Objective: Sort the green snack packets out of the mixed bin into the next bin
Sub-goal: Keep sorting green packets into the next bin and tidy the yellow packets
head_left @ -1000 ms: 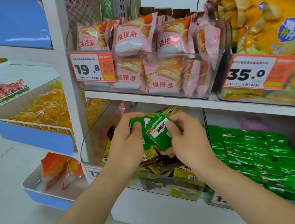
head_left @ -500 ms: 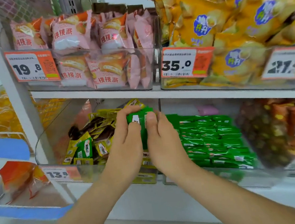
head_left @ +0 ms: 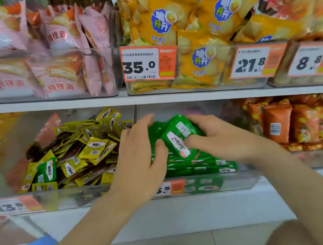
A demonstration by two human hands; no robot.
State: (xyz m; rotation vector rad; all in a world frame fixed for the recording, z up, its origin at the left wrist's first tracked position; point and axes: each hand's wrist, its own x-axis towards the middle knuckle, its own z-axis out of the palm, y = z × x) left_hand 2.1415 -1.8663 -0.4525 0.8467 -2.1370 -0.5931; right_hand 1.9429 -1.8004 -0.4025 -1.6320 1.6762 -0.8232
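On the lower shelf (head_left: 153,97), the right hand (head_left: 220,136) grips green packets (head_left: 176,139) over the next bin's (head_left: 237,180) left end, the flat left hand (head_left: 138,156) steadying them; seemingly mid-drop, they next need releasing.

Bright, even light — blurry, warped edges

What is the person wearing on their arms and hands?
Nothing that shows. The left hand and right hand are bare, with no gloves or rings in view. The left forearm and right forearm are bare too: no sleeves, watch or bracelet down to the picture's edge.
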